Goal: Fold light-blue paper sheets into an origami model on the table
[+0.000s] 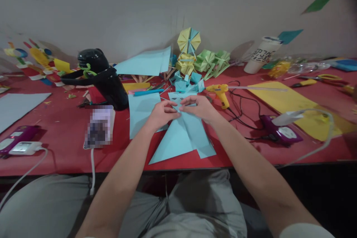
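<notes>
Light-blue paper (173, 141) under two hands at the bench's front edge

At far left on the red bench (64, 113), a pale sheet (19, 108) lies behind a purple power strip (25, 132). Next come a black tumbler (113, 85), tilted, and a pale device (97, 126), its face blurred. A flat blue sheet (142, 115) lies just left of the left hand (161, 113), with a blue pen (149, 92) across its far edge.

The left hand's fingers curve around the narrow far end of the light-blue paper, which widens toward the person in overlapping panels. From the right, the right hand (198, 108) meets it, fingers bent, tips nearly together; whether either hand pinches the paper I cannot tell.

Behind them stands a yellow-and-blue folded ornament (189, 41). Farther right lie a yellow glue gun (220, 95), a white cup (260, 57), leaning, a second purple power strip (284, 132) and a yellow sheet (295, 104).
</notes>
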